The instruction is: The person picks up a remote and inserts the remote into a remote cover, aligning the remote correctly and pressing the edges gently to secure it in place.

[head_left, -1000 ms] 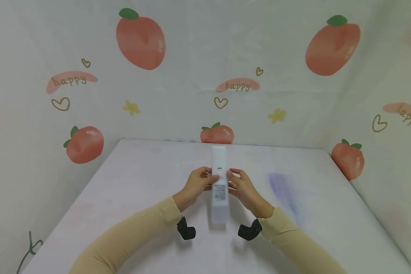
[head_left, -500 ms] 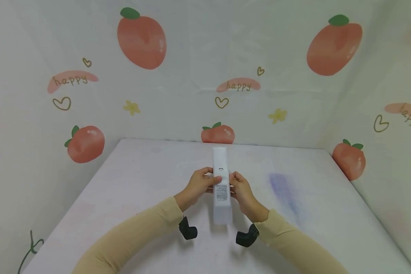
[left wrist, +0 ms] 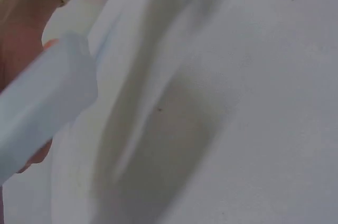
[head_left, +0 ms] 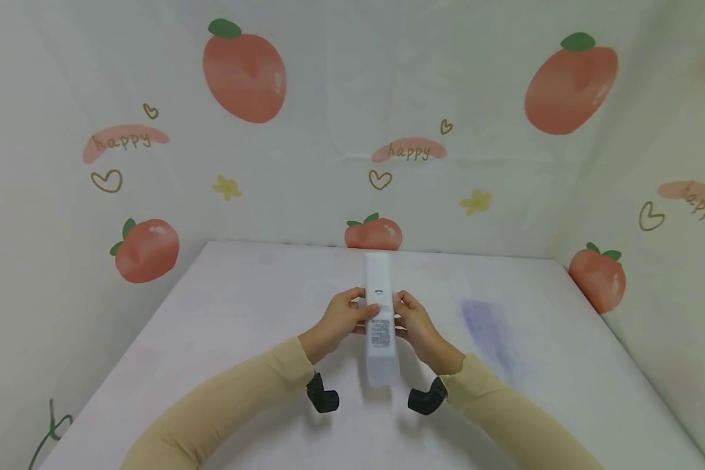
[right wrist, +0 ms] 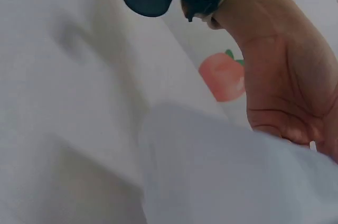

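Observation:
A long white box-shaped device (head_left: 379,362) is held over the middle of the table, its far end tipped up. It has a small dark slot and a grey printed label on the face toward me. My left hand (head_left: 337,320) grips its left side, thumb on that face and fingers behind. At the right edge, my right hand (head_left: 420,326) holds on with its thumb and curled fingers, partly hidden by the device. Up close, its pale blurred end (left wrist: 58,81) fills the left of the left wrist view. The same device (right wrist: 211,176) also crosses the lower right wrist view.
A pale table (head_left: 258,281) lies beneath, with a blurred purple patch (head_left: 487,333) to the right. Behind hangs a white cloth (head_left: 329,78) printed with peaches, hearts and "happy". Black wrist cameras hang below both sleeves, such as the right one (head_left: 427,396).
My right thumb and index finger have drawn in closer at the device's right edge. The device has shifted very slightly right in the head view; my left grip looks the same.

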A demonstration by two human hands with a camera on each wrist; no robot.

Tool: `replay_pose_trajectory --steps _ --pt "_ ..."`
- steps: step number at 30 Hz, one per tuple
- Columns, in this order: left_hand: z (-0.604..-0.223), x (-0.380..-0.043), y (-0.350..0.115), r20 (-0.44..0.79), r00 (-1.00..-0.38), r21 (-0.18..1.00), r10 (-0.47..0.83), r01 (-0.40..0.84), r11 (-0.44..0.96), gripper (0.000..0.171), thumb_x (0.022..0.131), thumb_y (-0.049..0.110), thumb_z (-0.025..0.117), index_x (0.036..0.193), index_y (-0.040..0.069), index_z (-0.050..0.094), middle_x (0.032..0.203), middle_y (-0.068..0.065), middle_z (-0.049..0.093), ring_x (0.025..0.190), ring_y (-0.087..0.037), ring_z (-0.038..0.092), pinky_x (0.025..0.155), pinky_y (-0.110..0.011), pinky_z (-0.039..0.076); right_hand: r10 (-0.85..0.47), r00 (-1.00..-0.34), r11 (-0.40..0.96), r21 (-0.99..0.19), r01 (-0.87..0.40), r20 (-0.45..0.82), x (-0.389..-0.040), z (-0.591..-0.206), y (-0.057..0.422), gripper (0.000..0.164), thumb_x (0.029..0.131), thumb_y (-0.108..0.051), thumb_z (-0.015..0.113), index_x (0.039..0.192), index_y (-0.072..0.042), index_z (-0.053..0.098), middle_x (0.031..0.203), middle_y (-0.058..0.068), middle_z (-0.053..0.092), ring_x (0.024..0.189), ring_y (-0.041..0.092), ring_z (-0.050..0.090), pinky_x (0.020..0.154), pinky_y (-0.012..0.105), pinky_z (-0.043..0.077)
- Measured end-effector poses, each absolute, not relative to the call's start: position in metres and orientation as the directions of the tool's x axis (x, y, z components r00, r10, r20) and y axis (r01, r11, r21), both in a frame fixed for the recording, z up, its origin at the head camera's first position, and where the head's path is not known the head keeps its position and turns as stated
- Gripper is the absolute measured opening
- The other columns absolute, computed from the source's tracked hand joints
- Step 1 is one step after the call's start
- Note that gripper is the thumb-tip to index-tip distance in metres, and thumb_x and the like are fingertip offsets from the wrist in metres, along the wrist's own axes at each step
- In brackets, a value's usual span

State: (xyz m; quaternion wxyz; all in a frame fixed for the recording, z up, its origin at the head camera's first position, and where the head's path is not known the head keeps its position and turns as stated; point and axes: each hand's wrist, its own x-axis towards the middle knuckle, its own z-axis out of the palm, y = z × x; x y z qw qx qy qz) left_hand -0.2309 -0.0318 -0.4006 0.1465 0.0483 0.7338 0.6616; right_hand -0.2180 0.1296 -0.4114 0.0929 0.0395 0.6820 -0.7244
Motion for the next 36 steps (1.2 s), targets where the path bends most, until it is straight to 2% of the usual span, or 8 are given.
replay_pose_trajectory --steps 2,6,10,14,19,22,28,36 --pt "-0.402 -0.232 -0.030 -0.138 -0.960 0.988 0.245 -0.116 0.104 0.037 0.091 0.017 0.069 0.121 0.000 0.057 0.093 -0.012 0.070 0.074 -0.015 0.067 0.069 -0.036 0.059 -0.107 -0.976 -0.038 -0.980 0.197 -0.192 -0.216 -0.412 0.130 0.019 0.107 -0.028 0.035 0.108 -0.011 0.042 0.090 0.000 0.055 0.075 0.012 0.056 0.070 0.028 0.045" --pt "-0.405 -0.234 -0.027 -0.121 -0.965 0.990 0.232 -0.101 0.096 0.035 0.089 0.017 0.071 0.116 -0.001 0.058 0.096 -0.014 0.069 0.075 -0.015 0.066 0.068 -0.037 0.059 -0.142 -0.971 -0.027 -0.979 0.200 -0.194 -0.214 -0.414 0.132 0.039 0.105 -0.036 0.040 0.133 -0.013 0.027 0.112 0.011 0.055 0.088 0.014 0.059 0.076 0.029 0.048" --pt "-0.408 -0.233 -0.028 -0.123 -0.962 0.988 0.243 -0.095 0.125 0.033 0.087 0.016 0.074 0.111 -0.001 0.059 0.099 -0.015 0.070 0.077 -0.016 0.066 0.069 -0.038 0.059 -0.156 -0.969 -0.032 -0.980 0.196 -0.189 -0.215 -0.417 0.131 0.052 0.103 -0.033 0.047 0.145 -0.019 0.020 0.124 0.017 0.053 0.094 0.017 0.060 0.079 0.032 0.049" --pt "-0.410 -0.232 -0.030 -0.134 -0.955 0.983 0.263 -0.093 0.161 0.034 0.085 0.017 0.075 0.109 -0.001 0.058 0.098 -0.015 0.069 0.078 -0.016 0.066 0.070 -0.038 0.059 -0.176 -0.965 -0.024 -0.980 0.200 -0.193 -0.214 -0.419 0.134 0.048 0.102 -0.029 0.050 0.142 -0.012 0.032 0.119 0.012 0.057 0.093 0.016 0.060 0.079 0.032 0.050" --pt "-0.408 -0.233 -0.038 -0.134 -0.938 0.988 0.320 -0.103 0.113 0.057 0.089 0.012 0.070 0.139 0.010 0.043 0.112 -0.021 0.065 0.091 -0.023 0.066 0.079 -0.042 0.058 -0.190 -0.963 -0.078 -0.975 0.210 -0.192 -0.216 -0.417 0.140 0.034 0.100 -0.021 0.053 0.129 -0.007 0.042 0.097 0.000 0.060 0.086 0.014 0.061 0.075 0.031 0.053" --pt "-0.405 -0.235 -0.042 -0.140 -0.941 0.990 0.307 -0.130 0.055 0.060 0.092 0.009 0.065 0.145 0.009 0.038 0.118 -0.024 0.062 0.097 -0.027 0.067 0.085 -0.044 0.057 -0.190 -0.966 -0.134 -0.970 0.204 -0.177 -0.218 -0.414 0.143 0.027 0.100 -0.015 0.052 0.124 -0.008 0.042 0.090 -0.003 0.060 0.083 0.012 0.062 0.074 0.030 0.054" --pt "-0.409 -0.236 -0.042 -0.162 -0.964 0.986 0.212 -0.166 -0.004 0.023 0.091 0.008 0.066 0.110 -0.006 0.064 0.097 -0.012 0.069 0.080 -0.015 0.068 0.079 -0.036 0.059 -0.240 -0.958 -0.144 -0.970 0.196 -0.158 -0.219 -0.410 0.144 0.027 0.100 -0.012 0.052 0.124 -0.006 0.039 0.095 -0.003 0.063 0.086 0.013 0.064 0.076 0.031 0.055" --pt "-0.408 -0.234 -0.045 -0.057 -0.992 0.998 0.108 -0.054 0.027 0.009 0.089 0.002 0.067 0.092 -0.006 0.062 0.079 -0.005 0.063 0.065 -0.011 0.062 0.064 -0.031 0.059 -0.283 -0.940 -0.031 -0.978 0.205 -0.188 -0.220 -0.402 0.134 0.034 0.102 -0.017 0.049 0.130 -0.002 0.035 0.102 0.004 0.062 0.087 0.014 0.065 0.080 0.035 0.056"
